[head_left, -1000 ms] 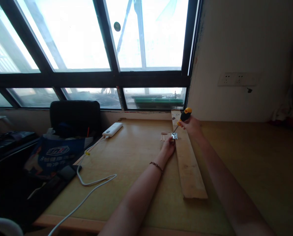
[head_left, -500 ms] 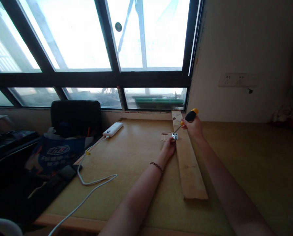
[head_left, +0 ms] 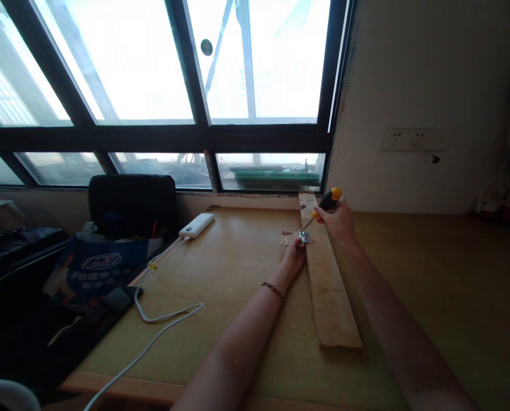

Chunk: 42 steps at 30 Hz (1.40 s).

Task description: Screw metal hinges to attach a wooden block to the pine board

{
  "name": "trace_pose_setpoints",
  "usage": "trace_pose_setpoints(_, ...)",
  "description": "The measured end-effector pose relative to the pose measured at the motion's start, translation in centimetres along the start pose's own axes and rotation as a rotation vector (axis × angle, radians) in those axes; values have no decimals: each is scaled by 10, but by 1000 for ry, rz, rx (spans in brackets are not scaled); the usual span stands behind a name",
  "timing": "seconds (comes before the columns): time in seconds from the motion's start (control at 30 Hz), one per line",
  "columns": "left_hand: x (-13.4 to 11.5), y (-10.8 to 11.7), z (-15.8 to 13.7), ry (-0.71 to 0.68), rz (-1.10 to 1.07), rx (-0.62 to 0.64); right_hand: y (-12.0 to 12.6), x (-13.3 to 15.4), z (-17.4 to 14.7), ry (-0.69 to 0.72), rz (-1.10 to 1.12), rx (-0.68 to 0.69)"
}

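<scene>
My right hand (head_left: pixel 338 220) is closed around a screwdriver (head_left: pixel 328 200) with a black and yellow handle, its shaft slanting down to the left. The tip meets a shiny metal hinge (head_left: pixel 305 237), which lies across the left edge of a long wooden board (head_left: pixel 332 291) and a small wooden piece (head_left: pixel 285 237) beside it. Low at the hinge, my left hand (head_left: pixel 295 254) grips the small wooden piece against the board; its fingertips are partly hidden.
The board lies lengthwise on a yellowish table (head_left: pixel 229 262). A white power bank (head_left: pixel 197 225) with a white cable (head_left: pixel 169 317) is at the left edge. Beyond stand a black chair (head_left: pixel 132 200) and a blue bag (head_left: pixel 96 265). A window runs behind.
The screwdriver's handle has swung slightly left in my right hand, its tip still at the hinge. My left hand, the board and the hinge stay about where they were.
</scene>
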<state>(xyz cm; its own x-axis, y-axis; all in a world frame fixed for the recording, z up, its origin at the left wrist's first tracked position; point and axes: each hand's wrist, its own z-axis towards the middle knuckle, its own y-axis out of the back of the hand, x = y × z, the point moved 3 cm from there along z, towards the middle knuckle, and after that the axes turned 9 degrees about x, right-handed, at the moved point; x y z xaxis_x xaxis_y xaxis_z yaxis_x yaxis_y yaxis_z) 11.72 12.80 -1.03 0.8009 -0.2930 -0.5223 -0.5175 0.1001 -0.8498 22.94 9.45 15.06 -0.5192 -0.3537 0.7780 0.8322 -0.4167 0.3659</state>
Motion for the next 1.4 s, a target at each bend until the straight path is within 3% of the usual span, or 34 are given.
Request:
trace_pose_setpoints(0.1, 0, 0, -1, -29, 8, -49, 3, 3, -3, 17, -38, -60)
trace_pose_setpoints(0.23, 0, 1, 0, -72, 27, -71, 1, -3, -1, -26, 136, -16)
trace_pose_setpoints(0.57, 0, 6, 2, -112, 90, -89, 5, -10, 10, -180, 518, 216)
trace_pose_setpoints(0.93, -15, 6, -1, -158, 407, -55, 11, -5, 4, -170, 212, -76)
trace_pose_setpoints(1.27, -28, 15, -3, -73, 809, -73, 22, -17, 12, -218, 234, -96)
trace_pose_setpoints(1.4, -27, 17, -3, -58, 756, -67, 19, -23, 14, -251, 274, -64)
